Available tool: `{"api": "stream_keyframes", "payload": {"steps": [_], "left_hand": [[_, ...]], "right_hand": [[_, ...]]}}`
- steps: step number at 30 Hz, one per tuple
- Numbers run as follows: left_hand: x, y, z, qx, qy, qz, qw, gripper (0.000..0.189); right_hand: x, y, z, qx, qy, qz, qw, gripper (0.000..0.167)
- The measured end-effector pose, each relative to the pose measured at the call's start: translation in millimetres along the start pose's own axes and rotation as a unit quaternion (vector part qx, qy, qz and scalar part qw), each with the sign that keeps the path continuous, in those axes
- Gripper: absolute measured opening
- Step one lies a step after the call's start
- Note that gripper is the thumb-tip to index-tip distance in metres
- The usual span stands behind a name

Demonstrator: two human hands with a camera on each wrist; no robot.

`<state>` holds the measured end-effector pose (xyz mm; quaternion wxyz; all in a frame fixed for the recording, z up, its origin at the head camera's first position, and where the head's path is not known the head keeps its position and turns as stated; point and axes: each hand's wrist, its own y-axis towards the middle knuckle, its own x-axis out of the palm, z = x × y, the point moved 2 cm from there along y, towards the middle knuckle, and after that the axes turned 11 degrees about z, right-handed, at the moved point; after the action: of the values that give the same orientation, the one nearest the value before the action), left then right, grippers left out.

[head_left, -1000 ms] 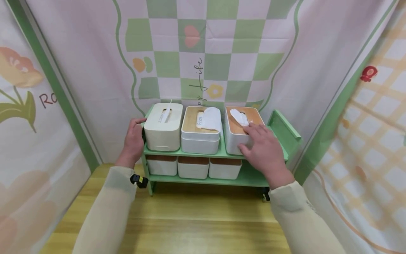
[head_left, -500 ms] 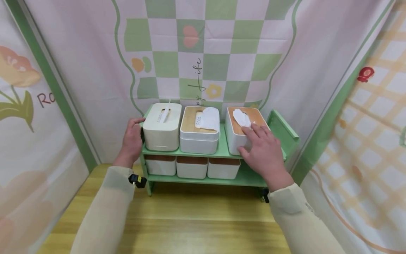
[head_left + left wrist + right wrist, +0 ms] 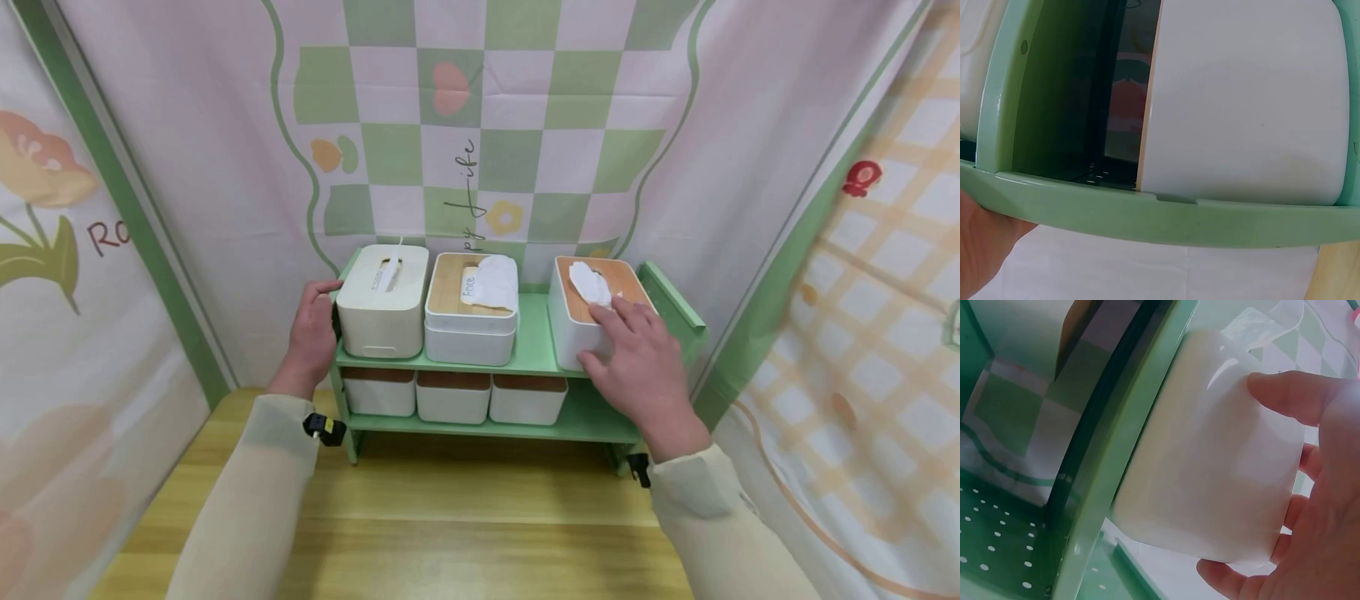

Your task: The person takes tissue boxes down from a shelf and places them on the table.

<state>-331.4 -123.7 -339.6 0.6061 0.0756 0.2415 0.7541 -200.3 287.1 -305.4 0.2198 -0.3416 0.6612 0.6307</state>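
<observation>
my right hand (image 3: 641,367), partly spread, grips the orange-topped tissue box (image 3: 576,332) atop the right part of the green shelf (image 3: 534,333); my left hand (image 3: 309,342) touches its left end, closure i cannot tell.

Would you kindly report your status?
Right hand gripping orange-topped tissue box. Left hand at left end of rack. Green end panel right of box.

Just right of the left hand (image 3: 309,343), here's a cream, round-cornered tissue box (image 3: 382,315); next along, a white rectangular box with a pale wooden lid (image 3: 468,325). Yellow wood-grain tabletop (image 3: 450,525) spreads below that hand, green-and-white checked cloth (image 3: 512,92) hangs beyond!
</observation>
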Motion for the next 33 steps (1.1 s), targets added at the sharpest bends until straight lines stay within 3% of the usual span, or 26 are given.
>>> {"api": "stream_keyframes", "payload": {"steps": [5, 12, 14, 16, 20, 23, 27, 31, 33], "left_hand": [[0.5, -0.4, 0.3, 0.007, 0.000, 0.002, 1.0000, 0.048], [1.2, -1.6, 2.1, 0.005, -0.007, 0.003, 1.0000, 0.047], [1.1, -1.4, 1.6, 0.006, -0.007, 0.002, 1.0000, 0.047], [0.5, -1.1, 1.4, 0.006, -0.005, 0.001, 1.0000, 0.048], [-0.9, 0.2, 0.9, 0.008, 0.004, 0.004, 1.0000, 0.048], [-2.0, 1.0, -0.4, 0.013, 0.015, 0.011, 0.9997, 0.048], [-2.2, 0.8, -2.0, 0.014, 0.019, 0.013, 0.9997, 0.047], [-1.0, 0.5, -1.4, 0.002, 0.008, 0.010, 0.9999, 0.047], [-1.9, 0.1, -1.3, -0.004, 0.005, 0.010, 0.9999, 0.048]], "right_hand": [[-3, -3.2, 3, -0.006, 0.007, 0.016, 0.9998, 0.060], [-9, -8.1, 6, -0.004, 0.019, 0.005, 0.9998, 0.056], [-13, -9.6, 9, 0.027, 0.064, 0.006, 0.9976, 0.054], [-16, -12.1, 14, 0.085, 0.118, 0.024, 0.9890, 0.054], [-21, -17.9, 26, 0.238, 0.214, 0.046, 0.9463, 0.062], [-19, -22.0, 33, 0.307, 0.246, 0.007, 0.9194, 0.068], [-13, -25.5, 38, 0.353, 0.310, -0.037, 0.8819, 0.073], [-10, -24.2, 47, 0.409, 0.400, -0.049, 0.8185, 0.078], [-8, -21.7, 50, 0.420, 0.424, -0.065, 0.7997, 0.079]]}}
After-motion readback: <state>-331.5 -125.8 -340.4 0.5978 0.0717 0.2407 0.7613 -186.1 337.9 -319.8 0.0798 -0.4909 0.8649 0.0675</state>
